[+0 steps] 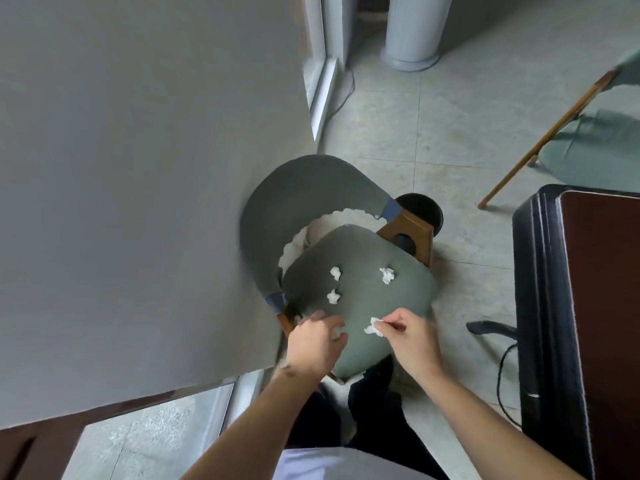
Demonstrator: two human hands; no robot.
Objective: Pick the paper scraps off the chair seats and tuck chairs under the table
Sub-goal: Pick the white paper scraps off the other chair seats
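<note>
Right hand [410, 337]: thumb and forefinger pinch a crumpled white scrap [374, 328] at the near right part of the seat [367, 296]; the other fingers curl loosely. Left hand [318, 337]: fingers curled over the near left seat edge, with a bit of white paper [336, 332] showing under the fingertips; whether it is gripped cannot be told.

Three more scraps lie loose on the seat: one mid-left [333, 296], one above it [335, 273], one to the right [387, 274]. All are small, white and wadded.

The seat is a rounded grey-green fabric pad on a wooden frame, with a curved grey backrest [294, 199] against the wall [138, 168]. A dark round bin [420, 207] stands behind the chair; its contents cannot be seen. The dark glossy table [595, 306] stands to the right, well apart from the chair. A second chair [595, 147] stands beyond it on the tiled floor [433, 116].
</note>
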